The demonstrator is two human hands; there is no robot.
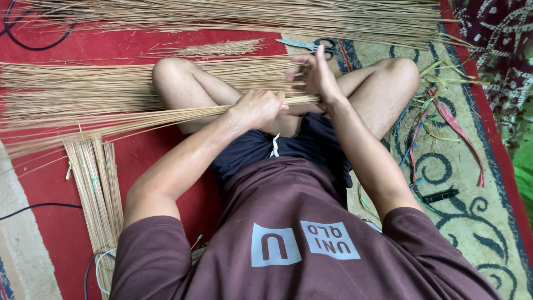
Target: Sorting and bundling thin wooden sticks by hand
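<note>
Sticks: thin tan stick bundle (139, 118) lying across the lap, fanning out toward 9 o'clock over the red carpet (155, 166).
Left hand: left hand (258, 108) is wrapped tight round the gathered end of that bundle, right about frame centre.
Right hand: right hand (316, 75) sits just past it at 1 o'clock, fingers spread and flat against the stick tips. Looks like it's tapping the ends rather than gripping, but the fingers are a bit blurred so I wouldn't swear to it.
Around: big loose pile (233, 16) of the same sticks up at 12 o'clock, scissors (313, 45) beside it near 1 o'clock, finished tied bundles (97, 189) down at 8 o'clock, green and red strips (438, 111) at 3 o'clock on the patterned part of the carpet, small black thing (440, 195) at 4 o'clock.
Doing it well: my take, keep the left grip firm so nothing slides, and knock the ends flush with the flat palm, not the fingertips. Rotate the bundle a little between taps so stragglers on the underside get evened too.
</note>
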